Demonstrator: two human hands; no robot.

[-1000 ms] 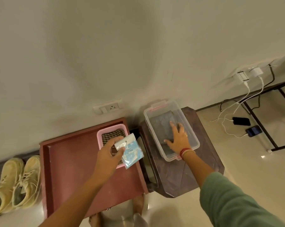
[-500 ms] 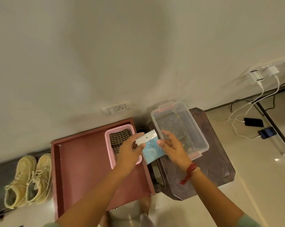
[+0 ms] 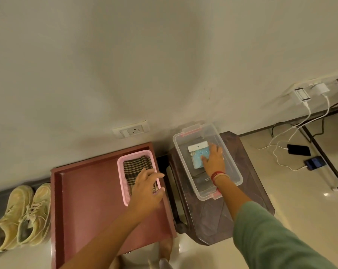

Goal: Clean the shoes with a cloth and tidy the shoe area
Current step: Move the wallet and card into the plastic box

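A: Where are the fingers of the right hand (image 3: pixel 212 162) placed?

B: They are spread and laid flat on a blue-and-white packet (image 3: pixel 195 154) inside the clear plastic box (image 3: pixel 237 172). Nothing is clamped. A dark flat item is seen beneath the packet, under the fingertips.

A: And the left hand (image 3: pixel 146 189)?

B: Its fingers are loosely extended and slightly apart above the pink basket (image 3: pixel 123 181), and nothing is gripped. The checked cloth (image 3: pixel 137 164) is folded in the basket, directly under and just beyond the fingertips. Whether it is touched cannot be told.

A: Where are the shoes (image 3: pixel 20 216) found?

B: They are set side by side on the floor, well to the left of the left fingers, past the edge of the maroon tray table (image 3: pixel 90 191).

A: What could go wrong from here?

B: The box is stood unsteadied on a brown stool (image 3: pixel 249 193), so it could be slid or tipped if the packet is pressed hard. The light basket could also be dragged along if the cloth is snatched one-handed while attention is divided.
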